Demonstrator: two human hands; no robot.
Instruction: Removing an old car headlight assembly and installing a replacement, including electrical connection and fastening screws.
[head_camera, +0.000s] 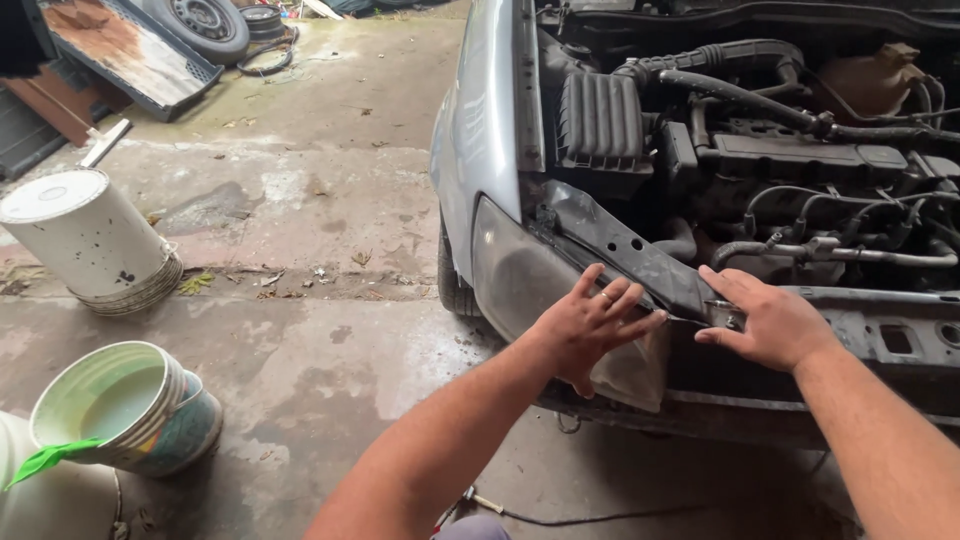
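My left hand (592, 323) rests flat with fingers spread on the headlight (520, 275) of a grey car, at its upper inner corner. My right hand (765, 322) lies open on the black front crossmember (640, 250), fingertips by a small metal bracket (728, 318). The hood is up and the engine bay (780, 160) shows a black air box (600, 120), hoses and a valve cover. The grey fender (480, 130) runs back on the left. Neither hand holds anything.
An upturned white bucket (85, 235) stands on the concrete at left. A second bucket (130, 405) lies near the bottom left. A tyre (205, 22) and a rusty panel (125, 50) lie at the far back. A cable (600, 517) runs across the floor below my arms.
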